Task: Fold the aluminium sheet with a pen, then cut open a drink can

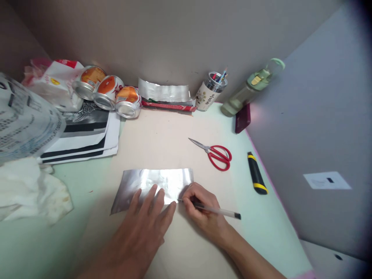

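A thin sheet of shiny metal [130, 186] lies on the pale board, its left corner curled slightly. My left hand [148, 221] rests on its near edge with the fingers spread flat. In my right hand [200, 205] is a pen [221, 211] with a clear barrel and a black end, gripped in a writing hold. Its tip meets the sheet's near right edge, close to my left thumb. Beyond the sheet to the right lie red-handled scissors [215, 153], blades slightly apart or closed, I cannot tell.
Three drink cans [128, 102] lie at the back left, beside papers [87, 135] and plastic bags [26, 116]. Cut metal strips [164, 92], a pen cup [208, 93] and a green bottle [244, 89] stand along the wall. A black-and-yellow cutter [257, 174] lies right, a white cloth [35, 190] left.
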{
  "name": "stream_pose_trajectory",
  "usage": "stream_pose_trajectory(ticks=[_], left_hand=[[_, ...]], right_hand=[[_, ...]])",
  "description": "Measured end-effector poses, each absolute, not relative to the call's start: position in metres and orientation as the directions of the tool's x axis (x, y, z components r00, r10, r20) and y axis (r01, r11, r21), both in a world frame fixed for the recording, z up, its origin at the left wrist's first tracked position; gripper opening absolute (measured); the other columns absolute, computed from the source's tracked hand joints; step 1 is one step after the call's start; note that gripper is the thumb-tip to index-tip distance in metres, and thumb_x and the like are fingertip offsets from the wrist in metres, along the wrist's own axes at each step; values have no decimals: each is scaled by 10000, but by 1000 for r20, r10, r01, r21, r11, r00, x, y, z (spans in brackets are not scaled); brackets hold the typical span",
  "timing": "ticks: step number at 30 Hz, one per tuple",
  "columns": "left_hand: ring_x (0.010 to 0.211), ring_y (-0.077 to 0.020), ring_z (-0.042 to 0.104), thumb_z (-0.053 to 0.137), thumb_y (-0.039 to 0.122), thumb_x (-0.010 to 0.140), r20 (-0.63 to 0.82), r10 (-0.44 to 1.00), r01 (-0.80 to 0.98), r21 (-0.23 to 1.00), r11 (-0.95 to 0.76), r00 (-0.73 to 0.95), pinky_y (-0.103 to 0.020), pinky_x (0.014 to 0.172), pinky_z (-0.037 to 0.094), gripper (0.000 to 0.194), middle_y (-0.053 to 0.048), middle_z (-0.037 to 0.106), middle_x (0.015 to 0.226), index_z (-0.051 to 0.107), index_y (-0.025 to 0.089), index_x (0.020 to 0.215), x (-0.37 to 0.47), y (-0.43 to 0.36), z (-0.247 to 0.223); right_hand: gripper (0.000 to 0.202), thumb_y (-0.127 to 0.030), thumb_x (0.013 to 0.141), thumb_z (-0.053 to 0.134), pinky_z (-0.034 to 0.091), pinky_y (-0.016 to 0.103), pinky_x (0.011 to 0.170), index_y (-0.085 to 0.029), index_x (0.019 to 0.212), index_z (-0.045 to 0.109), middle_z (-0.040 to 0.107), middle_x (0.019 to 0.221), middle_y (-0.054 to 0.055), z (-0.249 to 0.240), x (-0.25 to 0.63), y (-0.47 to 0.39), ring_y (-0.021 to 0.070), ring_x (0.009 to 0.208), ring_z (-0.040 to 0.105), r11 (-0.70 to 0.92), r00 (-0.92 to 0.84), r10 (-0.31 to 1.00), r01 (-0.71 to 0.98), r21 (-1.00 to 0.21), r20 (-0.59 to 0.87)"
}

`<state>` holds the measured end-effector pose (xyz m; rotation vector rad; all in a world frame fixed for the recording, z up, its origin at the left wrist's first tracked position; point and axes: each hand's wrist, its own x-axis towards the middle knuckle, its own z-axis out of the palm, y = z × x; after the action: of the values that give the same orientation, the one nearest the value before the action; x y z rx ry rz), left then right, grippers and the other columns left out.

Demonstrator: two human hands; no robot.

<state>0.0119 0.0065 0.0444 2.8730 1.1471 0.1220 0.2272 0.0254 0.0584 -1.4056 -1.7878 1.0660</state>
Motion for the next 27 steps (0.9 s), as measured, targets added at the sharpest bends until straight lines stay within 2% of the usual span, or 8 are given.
stream_pose_trajectory(ticks=[5, 7, 17, 22, 27], left_hand=[[1361, -406, 438, 600, 604, 883, 15, 716, 712, 95, -696, 698, -604, 1081, 294, 607, -170, 561, 1433, 555, 276, 1391, 14, 4, 34], [1365, -409, 433, 628, 627, 853, -8, 727, 723, 108, -682, 687, -607, 1081, 303, 640, -160, 556, 1441, 554, 289, 1392, 15, 4, 34], [1350, -411, 467, 607, 570, 895, -1, 716, 711, 123, -693, 698, -619, 1046, 371, 588, -180, 569, 1429, 553, 264, 1394, 15, 6, 39], [1314, -421, 508, 645, 610, 849, -4, 687, 680, 142, -719, 727, -620, 1000, 431, 633, -192, 592, 1404, 570, 269, 1377, 13, 9, 40], [1347, -425, 468, 701, 582, 820, -78, 725, 728, 141, -671, 684, -630, 1041, 392, 648, -183, 570, 1430, 572, 284, 1381, 18, 9, 43]], right_hand=[[172, -128, 901, 525, 390, 267, 608, -205, 749, 545, 553, 752, -1, 56, 228, 25, 141, 670, 502, 111, -241, 971, 462, -880, -4], [171, -139, 906, 533, 396, 269, 611, -206, 750, 553, 559, 756, 1, 55, 228, 25, 143, 676, 510, 108, -245, 969, 458, -882, -8], [188, -120, 879, 516, 377, 272, 592, -209, 713, 521, 533, 715, -5, 62, 226, 25, 144, 651, 482, 120, -262, 965, 477, -871, -11], [170, -183, 898, 541, 371, 265, 581, -203, 729, 536, 546, 720, -1, 59, 230, 27, 144, 652, 472, -9, -197, 976, 384, -923, -92], [152, -280, 899, 603, 402, 259, 591, -194, 774, 594, 573, 710, -1, 59, 231, 29, 145, 656, 498, -140, -94, 981, 257, -956, -169]])
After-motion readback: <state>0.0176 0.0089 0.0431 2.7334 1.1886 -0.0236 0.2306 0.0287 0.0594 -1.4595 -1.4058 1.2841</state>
